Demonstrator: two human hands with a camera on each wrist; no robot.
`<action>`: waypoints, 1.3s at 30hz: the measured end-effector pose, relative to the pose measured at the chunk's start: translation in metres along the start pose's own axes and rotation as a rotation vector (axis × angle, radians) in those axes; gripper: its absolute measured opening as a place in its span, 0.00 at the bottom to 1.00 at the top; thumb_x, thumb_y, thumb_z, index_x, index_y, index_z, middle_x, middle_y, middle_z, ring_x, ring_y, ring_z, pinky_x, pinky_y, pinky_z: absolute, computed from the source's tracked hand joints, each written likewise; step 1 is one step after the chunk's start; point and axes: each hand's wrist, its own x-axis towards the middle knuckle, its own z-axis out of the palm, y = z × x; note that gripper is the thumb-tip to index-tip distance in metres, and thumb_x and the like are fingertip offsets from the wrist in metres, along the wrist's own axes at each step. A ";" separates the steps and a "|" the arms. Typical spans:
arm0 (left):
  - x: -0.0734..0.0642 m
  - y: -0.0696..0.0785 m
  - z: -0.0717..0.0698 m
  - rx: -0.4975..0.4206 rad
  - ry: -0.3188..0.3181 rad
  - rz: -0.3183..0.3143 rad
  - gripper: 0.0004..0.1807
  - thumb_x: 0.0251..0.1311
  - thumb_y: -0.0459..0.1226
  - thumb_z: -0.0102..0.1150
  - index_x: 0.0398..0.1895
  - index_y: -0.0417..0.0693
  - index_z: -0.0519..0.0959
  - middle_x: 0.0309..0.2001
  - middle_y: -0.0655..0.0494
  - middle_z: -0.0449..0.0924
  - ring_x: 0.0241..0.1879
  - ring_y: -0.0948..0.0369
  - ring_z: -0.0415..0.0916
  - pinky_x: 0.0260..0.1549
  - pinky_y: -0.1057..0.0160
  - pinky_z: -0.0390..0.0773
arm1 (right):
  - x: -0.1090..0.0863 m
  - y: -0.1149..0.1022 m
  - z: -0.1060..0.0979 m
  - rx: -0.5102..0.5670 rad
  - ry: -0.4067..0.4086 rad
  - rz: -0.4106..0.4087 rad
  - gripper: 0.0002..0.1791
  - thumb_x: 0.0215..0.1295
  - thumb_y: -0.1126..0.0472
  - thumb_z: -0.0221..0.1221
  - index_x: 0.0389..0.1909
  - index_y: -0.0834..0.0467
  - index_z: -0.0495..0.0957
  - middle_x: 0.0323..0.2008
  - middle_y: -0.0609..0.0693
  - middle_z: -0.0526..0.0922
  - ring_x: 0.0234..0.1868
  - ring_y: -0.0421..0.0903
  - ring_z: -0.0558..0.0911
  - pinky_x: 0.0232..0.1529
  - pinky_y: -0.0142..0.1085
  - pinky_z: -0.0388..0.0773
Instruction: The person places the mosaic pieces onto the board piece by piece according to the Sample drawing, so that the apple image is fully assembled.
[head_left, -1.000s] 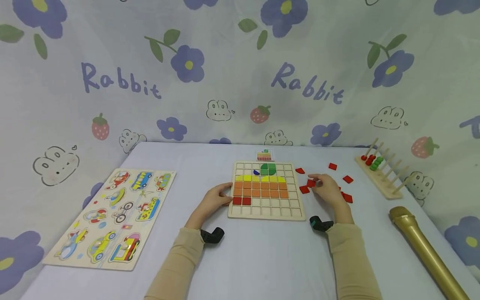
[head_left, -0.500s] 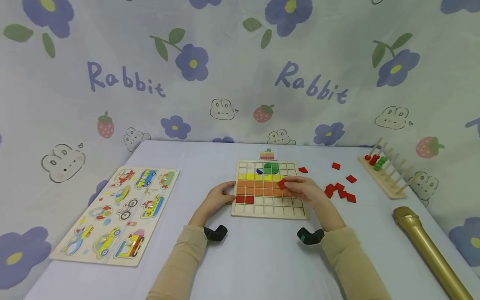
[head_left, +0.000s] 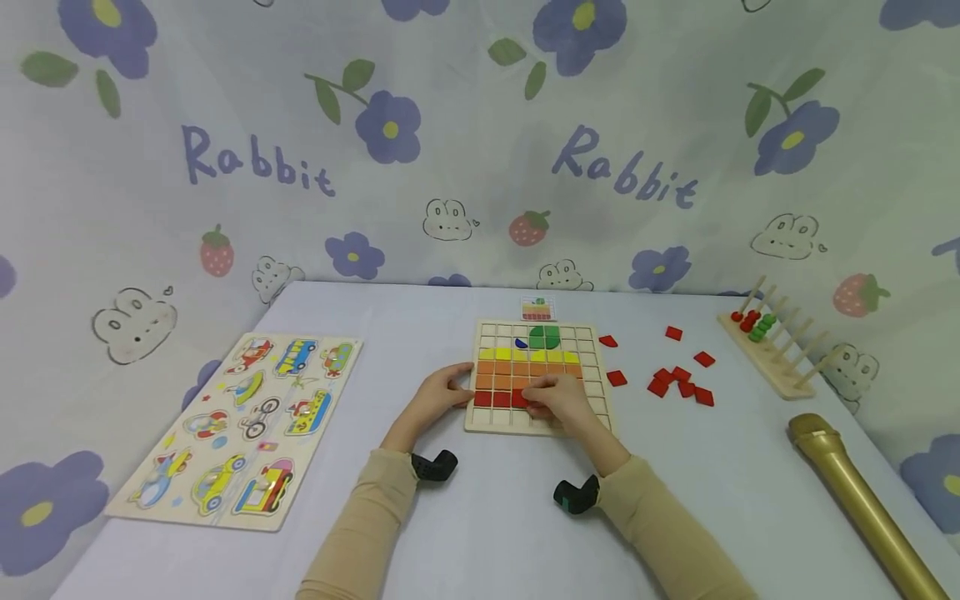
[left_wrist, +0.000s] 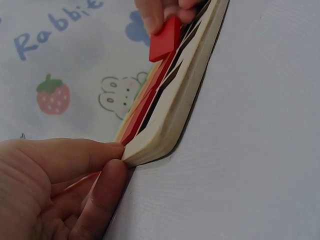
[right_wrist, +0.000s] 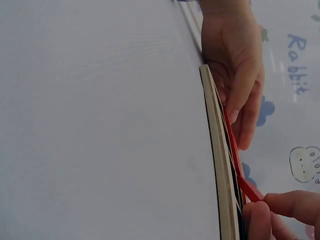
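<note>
A wooden grid board [head_left: 495, 423] lies mid-table with rows of yellow, orange and red tiles, plus green and blue pieces near its top. My left hand [head_left: 437, 395] pinches the board's left edge between thumb and finger, as the left wrist view shows up close. Between thumb and fingers of my right hand [head_left: 564, 402] is a red square tile [left_wrist: 165, 41]. It stands tilted over the red row, just right of two red tiles [head_left: 492, 398] lying in their cells. The right wrist view shows this red tile [right_wrist: 250, 189] with one edge down at the board.
Several loose red tiles [head_left: 683, 387] lie right of the board. Behind it is a small pattern card [head_left: 537, 309]. A vehicle puzzle board [head_left: 247, 417] occupies the left side; a bead peg stand [head_left: 776, 363] and gold microphone [head_left: 847, 492] are on the right.
My right hand has picked a red tile from beside the board and carried it left, down to the red row. My left hand has stayed on the board's edge.
</note>
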 end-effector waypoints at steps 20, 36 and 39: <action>0.001 0.003 0.002 0.011 0.000 0.003 0.30 0.55 0.34 0.61 0.64 0.46 0.67 0.27 0.51 0.75 0.26 0.62 0.73 0.29 0.66 0.72 | 0.000 0.000 0.003 -0.370 0.106 -0.138 0.12 0.49 0.65 0.67 0.33 0.62 0.75 0.21 0.52 0.77 0.13 0.41 0.75 0.16 0.28 0.72; 0.000 0.002 0.000 0.022 0.008 -0.012 0.30 0.55 0.35 0.61 0.63 0.48 0.68 0.26 0.52 0.74 0.25 0.62 0.72 0.26 0.66 0.71 | 0.000 -0.001 -0.123 -0.488 0.278 -0.180 0.15 0.57 0.62 0.61 0.43 0.65 0.77 0.37 0.60 0.80 0.28 0.47 0.77 0.26 0.32 0.72; 0.000 0.001 0.001 0.023 0.006 -0.009 0.30 0.55 0.34 0.61 0.63 0.47 0.68 0.26 0.52 0.74 0.25 0.62 0.72 0.26 0.66 0.71 | -0.003 0.009 -0.153 -0.548 0.322 -0.116 0.16 0.58 0.61 0.59 0.45 0.66 0.76 0.40 0.63 0.79 0.36 0.53 0.76 0.32 0.37 0.71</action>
